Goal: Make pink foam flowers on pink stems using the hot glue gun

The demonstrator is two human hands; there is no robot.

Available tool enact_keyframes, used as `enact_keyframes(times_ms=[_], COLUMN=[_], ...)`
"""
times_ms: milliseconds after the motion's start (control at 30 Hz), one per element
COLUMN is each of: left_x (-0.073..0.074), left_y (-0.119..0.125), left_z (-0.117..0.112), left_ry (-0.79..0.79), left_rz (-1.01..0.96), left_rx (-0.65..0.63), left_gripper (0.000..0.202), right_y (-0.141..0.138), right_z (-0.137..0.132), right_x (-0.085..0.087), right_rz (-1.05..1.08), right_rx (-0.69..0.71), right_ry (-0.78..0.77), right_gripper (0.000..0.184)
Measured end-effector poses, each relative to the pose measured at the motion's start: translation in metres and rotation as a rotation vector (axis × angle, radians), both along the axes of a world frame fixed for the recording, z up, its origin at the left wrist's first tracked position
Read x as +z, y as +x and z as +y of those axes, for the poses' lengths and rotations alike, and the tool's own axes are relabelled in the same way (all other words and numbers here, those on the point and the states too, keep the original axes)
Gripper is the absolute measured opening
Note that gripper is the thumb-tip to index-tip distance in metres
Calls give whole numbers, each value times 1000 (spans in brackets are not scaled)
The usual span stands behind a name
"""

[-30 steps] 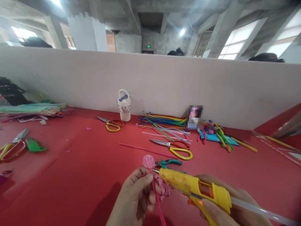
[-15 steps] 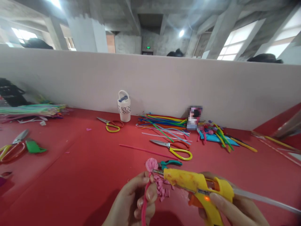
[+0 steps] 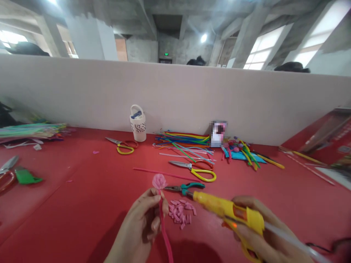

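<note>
Between the thumb and fingers of my left hand is a pink pipe-cleaner stem, topped by a round pale-pink flower head. My right hand is wrapped round a yellow hot glue gun with its orange light lit. A clear glue stick sticks out of its back. The nozzle points left, apart from the flower. Small cut pink pieces lie in a pile between my hands. Just beyond them lie teal-handled pliers, close behind the nozzle.
Yellow-and-red-handled scissors lie past the pliers, with a second pair farther left. Coloured pipe cleaners and a white tumbler stand along the white partition. A green piece lies at left.
The glue gun's nozzle has moved away from the flower to the right. My left hand with the flower has shifted left, uncovering more of the pliers and the pink pieces.
</note>
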State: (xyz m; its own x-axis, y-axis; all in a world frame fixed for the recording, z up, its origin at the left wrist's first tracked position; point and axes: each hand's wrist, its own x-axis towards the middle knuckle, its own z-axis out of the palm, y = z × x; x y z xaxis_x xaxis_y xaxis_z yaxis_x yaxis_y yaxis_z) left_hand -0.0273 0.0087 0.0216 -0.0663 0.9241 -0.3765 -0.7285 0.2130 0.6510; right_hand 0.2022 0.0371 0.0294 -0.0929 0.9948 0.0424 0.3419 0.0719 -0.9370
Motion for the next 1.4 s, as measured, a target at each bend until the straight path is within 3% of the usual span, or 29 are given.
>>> enact_keyframes(times_ms=[67,133,200,300,400,700,833,1000,1100,1200,1400], left_x=[0,-1,-3,-8,-12,-14,-15,-21,-23,-23,-20], left_y=[-2,-3,-3,-1,0,0,1,2,2,2,4], left_z=[1,2,4,6,8,12,11,12,12,11,9], left_ry=[19,25,12,0,-3,8,19,40,42,44,16], left_rz=[103,148,174,200,220,236,281,328,333,355,317], left_rx=[2,-7,-15,-45,-62,-74,-88,-92,-97,-105,-104], left_gripper=[10,12,13,13,13,17,17,18,17,18,18], right_y=[8,18,29,39,43,60,67,48,14,-24,-67], right_z=[12,27,38,45,44,52,59,52,39,31,47], right_x=[-11,-25,-40,-54,-59,-59,-51,-23,-14,-19,-43], right_rz=[78,96,160,184,143,-210,-515,-870,-912,-936,-1018], right_rx=[-7,20,105,115,130,281,257,156,337,556,688], right_ry=[-177,-227,-281,-381,-411,-336,-195,74,230,383,578], right_gripper=[32,31,43,28,15,31,31,18,19,16,15])
